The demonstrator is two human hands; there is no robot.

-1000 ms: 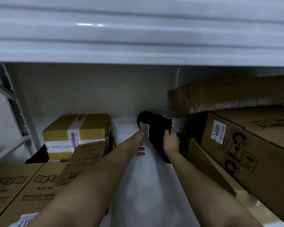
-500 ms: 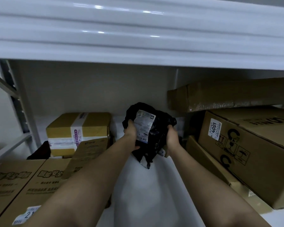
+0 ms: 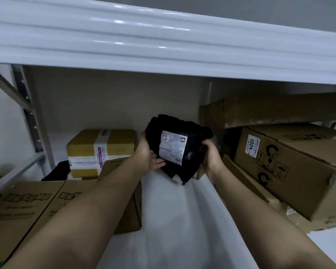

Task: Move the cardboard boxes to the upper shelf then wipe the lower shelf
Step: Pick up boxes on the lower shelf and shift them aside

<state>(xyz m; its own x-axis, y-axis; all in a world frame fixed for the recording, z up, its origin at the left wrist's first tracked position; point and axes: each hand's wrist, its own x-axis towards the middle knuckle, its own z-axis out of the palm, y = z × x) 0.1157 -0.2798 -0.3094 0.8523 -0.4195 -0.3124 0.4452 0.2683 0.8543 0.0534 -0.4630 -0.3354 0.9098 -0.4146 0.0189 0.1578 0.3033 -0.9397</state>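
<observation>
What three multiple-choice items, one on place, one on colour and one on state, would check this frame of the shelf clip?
1. Where does the box with the 4001 sticker sit?
A. right side of the lower shelf
B. left side of the lower shelf
C. on the upper shelf

2. What colour is the parcel being held?
A. white
B. black
C. yellow

3. How is the parcel held?
A. resting on the shelf, untouched
B. by the left hand alone
C. gripped by both hands

Answers:
1 A, the box with the 4001 sticker lies tilted on the right of the lower shelf.
2 B, the parcel is black with a white label.
3 C, the left hand and right hand grip its two sides above the shelf.
</observation>
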